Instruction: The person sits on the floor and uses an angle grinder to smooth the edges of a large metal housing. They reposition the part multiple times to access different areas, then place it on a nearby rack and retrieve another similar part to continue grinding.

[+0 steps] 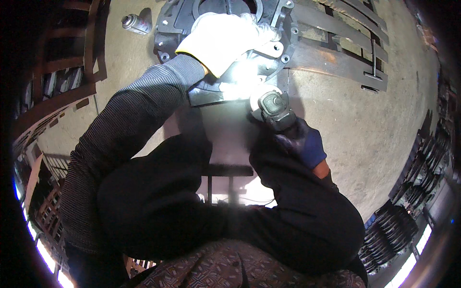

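Note:
A large dark metal casting (211, 98) with bolt holes round its rim and a round opening lies in front of me, at the top of the view. My left hand (223, 41), in a white glove with a yellow cuff edge, rests across it with fingers stretched to the right; glare washes out their detail. In my right hand (305, 141), dark and blue gloved, is a power tool that looks like an angle grinder (275, 106). Its head is close to the casting's near edge, beside a bright patch of light. Whether the two touch I cannot tell.
A spray can (136, 24) stands on the concrete floor (345, 125) left of the casting. Slatted wooden pallets (336, 60) are at the right, with a T-shaped metal bar (374, 62) on them. Dark racks (62, 62) line the left. Stacked dark parts (391, 225) sit far right.

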The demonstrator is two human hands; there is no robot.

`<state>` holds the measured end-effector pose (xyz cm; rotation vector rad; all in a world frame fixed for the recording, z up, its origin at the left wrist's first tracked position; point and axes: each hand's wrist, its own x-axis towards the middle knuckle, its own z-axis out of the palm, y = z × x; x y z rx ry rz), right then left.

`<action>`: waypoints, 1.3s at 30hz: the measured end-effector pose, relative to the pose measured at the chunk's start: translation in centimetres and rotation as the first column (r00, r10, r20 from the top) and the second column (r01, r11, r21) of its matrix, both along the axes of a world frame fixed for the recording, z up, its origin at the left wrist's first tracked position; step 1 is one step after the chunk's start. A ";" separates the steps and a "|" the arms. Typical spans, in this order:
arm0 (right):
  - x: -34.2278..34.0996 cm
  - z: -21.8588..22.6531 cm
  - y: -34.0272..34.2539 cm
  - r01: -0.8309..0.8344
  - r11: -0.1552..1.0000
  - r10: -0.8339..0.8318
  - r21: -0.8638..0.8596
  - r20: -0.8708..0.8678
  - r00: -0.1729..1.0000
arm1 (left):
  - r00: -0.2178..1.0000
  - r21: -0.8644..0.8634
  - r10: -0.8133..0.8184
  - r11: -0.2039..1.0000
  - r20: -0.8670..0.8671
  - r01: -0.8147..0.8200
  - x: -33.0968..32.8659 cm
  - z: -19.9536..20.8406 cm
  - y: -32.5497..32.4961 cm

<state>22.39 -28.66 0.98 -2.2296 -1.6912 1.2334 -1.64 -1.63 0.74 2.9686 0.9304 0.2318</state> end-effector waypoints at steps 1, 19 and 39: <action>0.2 0.0 -0.3 0.019 1.000 -0.018 0.014 -0.030 0.999 | 1.000 -0.006 0.004 1.000 0.012 -0.004 0.1 -0.1 0.0; -0.9 -0.7 1.8 0.049 0.996 -0.050 -0.077 -0.002 0.999 | 0.997 0.181 -0.022 0.983 -0.067 0.034 0.3 0.4 -0.2; 0.1 -0.3 -0.3 0.040 0.999 -0.040 0.008 -0.043 0.998 | 1.000 -0.024 0.010 1.000 -0.004 -0.010 0.3 -0.5 0.3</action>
